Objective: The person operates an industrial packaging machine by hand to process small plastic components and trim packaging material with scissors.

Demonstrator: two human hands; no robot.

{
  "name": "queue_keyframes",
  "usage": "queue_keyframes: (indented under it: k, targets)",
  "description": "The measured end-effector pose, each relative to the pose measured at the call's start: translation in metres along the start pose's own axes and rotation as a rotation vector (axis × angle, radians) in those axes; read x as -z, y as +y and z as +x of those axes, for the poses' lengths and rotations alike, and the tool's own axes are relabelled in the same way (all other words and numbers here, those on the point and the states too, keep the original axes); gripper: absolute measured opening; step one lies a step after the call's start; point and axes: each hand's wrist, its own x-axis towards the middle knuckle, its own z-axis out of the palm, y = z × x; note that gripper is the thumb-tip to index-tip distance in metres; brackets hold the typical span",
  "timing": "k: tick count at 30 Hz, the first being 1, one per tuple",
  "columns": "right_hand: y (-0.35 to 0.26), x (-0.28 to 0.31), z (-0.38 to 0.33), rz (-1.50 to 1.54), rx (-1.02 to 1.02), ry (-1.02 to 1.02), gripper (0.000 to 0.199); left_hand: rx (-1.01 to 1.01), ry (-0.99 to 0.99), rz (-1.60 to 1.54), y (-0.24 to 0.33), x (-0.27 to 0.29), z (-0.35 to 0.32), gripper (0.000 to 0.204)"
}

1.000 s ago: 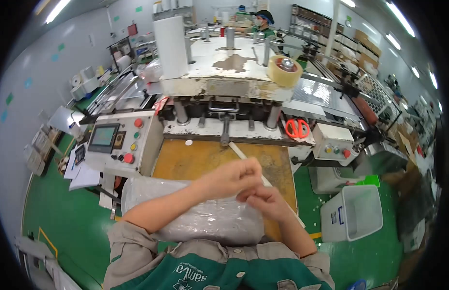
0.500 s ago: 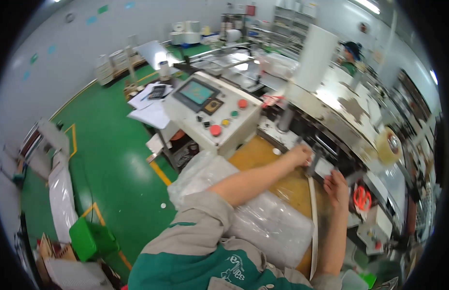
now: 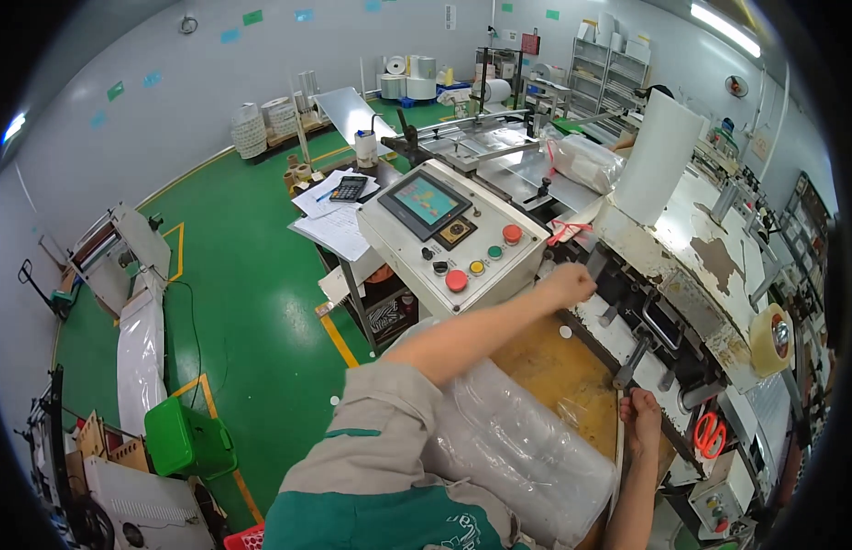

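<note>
The person is stretching the left arm far forward and a little to the right, across the wooden worktable [image 3: 572, 385]. The left hand [image 3: 569, 284] is closed into a loose fist at the front edge of the grey machine [image 3: 682, 275], just beside the control panel [image 3: 453, 234] with its screen and coloured buttons. I cannot tell if something is inside this fist. The right hand [image 3: 640, 420] is staying lower, with the forearm coming up from the bottom edge. Its fingers are bent and are touching the right edge of the worktable, near a metal lever of the machine; it is not holding anything that I can see.

A big bundle of clear plastic bags [image 3: 527, 449] is lying on the worktable, between the body of the person and the two hands, and it is touching the left sleeve.

On the right, a roll of brown tape [image 3: 770, 337] is sitting on the machine top, and red scissors [image 3: 710, 433] are hanging lower, near the right hand. A white roll [image 3: 659, 156] is standing upright behind the machine.

The floor [image 3: 242, 284] is green with yellow lines. A green bin [image 3: 189, 438] is standing at the lower left, well apart from the table. The left side is giving open room, while the right side is crowded with machine parts.
</note>
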Motion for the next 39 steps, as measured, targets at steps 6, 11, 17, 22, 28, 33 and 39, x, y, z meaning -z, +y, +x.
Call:
queue_keyframes:
  k: [6, 11, 17, 22, 28, 33, 39]
  targets:
    - [-0.030, -0.035, -0.063, -0.231, 0.090, -0.068, 0.017, 0.242, 0.474, 0.374, -0.076, 0.158, -0.010, 0.041]
    - [-0.061, -0.110, -0.158, -1.150, 0.654, -0.564, 0.049, 0.413, 0.908, 0.791, -0.157, 0.265, -0.035, 0.021]
    - [-0.047, -0.151, -0.177, -1.379, 0.660, -0.351, 0.055, 0.382, 0.903, 0.882, -0.205, 0.305, -0.033, 0.012]
    - [-0.044, -0.151, -0.175, -1.353, 0.606, -0.323, 0.058, 0.310, 0.892, 0.945, -0.217, 0.299, -0.011, 0.012]
    - [-0.046, -0.161, -0.175, -1.353, 0.559, -0.282, 0.058, 0.293, 0.856, 0.992, -0.227, 0.296, 0.007, 0.012]
    - [-0.047, -0.165, -0.176, -1.450, 0.474, -0.246, 0.060, 0.307, 0.813, 1.054, -0.230, 0.299, 0.014, 0.013]
    - [-0.048, -0.163, -0.176, -1.434, 0.436, -0.232, 0.061, 0.273, 0.846, 0.915, -0.225, 0.306, 0.012, 0.012]
